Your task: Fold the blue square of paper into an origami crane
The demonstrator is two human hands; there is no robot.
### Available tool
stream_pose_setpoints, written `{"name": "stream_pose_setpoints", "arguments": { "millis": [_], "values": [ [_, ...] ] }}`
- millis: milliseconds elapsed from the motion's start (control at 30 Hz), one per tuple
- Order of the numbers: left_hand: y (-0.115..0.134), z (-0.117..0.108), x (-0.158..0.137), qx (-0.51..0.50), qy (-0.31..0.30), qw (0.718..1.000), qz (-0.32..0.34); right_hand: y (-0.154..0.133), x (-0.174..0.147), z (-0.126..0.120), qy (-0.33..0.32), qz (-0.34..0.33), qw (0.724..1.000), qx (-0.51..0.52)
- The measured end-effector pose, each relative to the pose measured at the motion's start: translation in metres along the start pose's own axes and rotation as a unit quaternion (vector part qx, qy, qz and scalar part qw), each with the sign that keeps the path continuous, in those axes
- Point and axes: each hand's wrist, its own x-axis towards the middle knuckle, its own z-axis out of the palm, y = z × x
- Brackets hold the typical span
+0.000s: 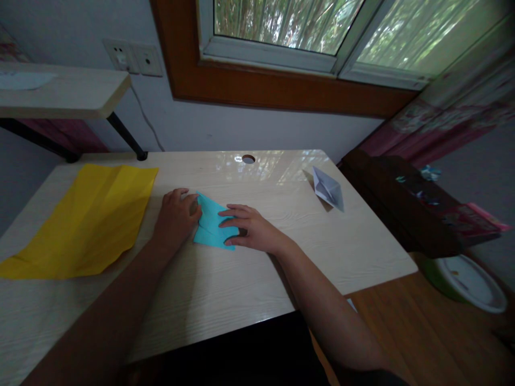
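Note:
A folded sheet of turquoise paper [213,225] lies on the pale wooden desk [241,289] between my two hands, with crease lines across it. My left hand [175,217] is at its left edge, thumb and fingers closed on the upper left corner. Spread across the paper's right side are the fingers of my right hand [251,228], resting on it without gripping. Under that hand part of the right edge is hidden. Farther right stands a folded white paper boat [328,187], tilted on the desk.
A large creased yellow sheet [92,214] covers the desk's left side. Behind it a raised shelf [80,96] stands on black legs. A round cable hole [248,159] is near the back edge. Beyond the right edge are a dark cabinet [386,198] and a lidded bin [470,281].

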Motion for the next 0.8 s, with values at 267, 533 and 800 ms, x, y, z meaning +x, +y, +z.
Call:
{"name": "stream_pose_setpoints", "arguments": {
  "millis": [267,533,800],
  "values": [
    [0.004,-0.008,0.003,-0.031,-0.031,0.999,0.023,0.001,-0.002,0.005,0.046,0.028,0.998,-0.025],
    [0.007,-0.004,0.001,-0.079,-0.04,0.991,0.102,-0.001,-0.004,0.002,0.059,0.091,0.992,-0.064],
    [0.012,-0.006,-0.001,-0.101,-0.043,0.985,0.133,-0.001,-0.004,-0.001,0.063,0.09,0.991,-0.072]
  ]
}}
